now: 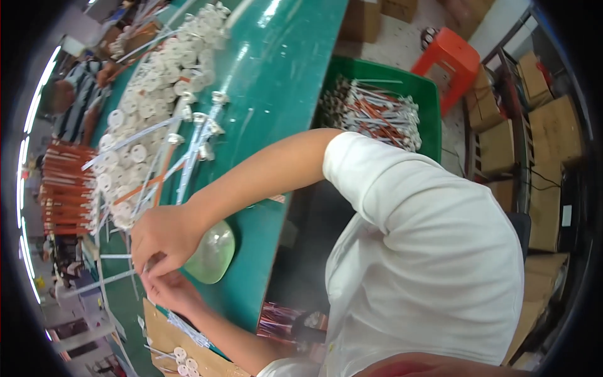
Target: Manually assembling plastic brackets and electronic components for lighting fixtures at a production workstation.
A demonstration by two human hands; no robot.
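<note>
While your forearms reached across the green tabletop, your two hands met near its edge, fingertip to fingertip. Your right hand was bent into a narrow pinch, thumb and fingers drawn together on a small pale piece, mostly hidden by your fingers. Your left hand came up from below with its fingertips against the same spot; you could not have told from this view whether it gripped anything. The piece sat between the hands, just left of a translucent pale green dish-like thing lying on the tabletop.

Beyond your right hand spread a heap of white discs, with white-headed strips lying beside it and a thick stack of orange-brown rods at its far end. Below your left forearm, a cardboard sheet carried a few more white discs. Behind your right arm, a green bin held pale and orange rods, with an orange stool just beside it.

As for labels, a white one showed on a dark box by the shelved cartons (far too small to read from here). A person in a striped top was near the heap's far side.
</note>
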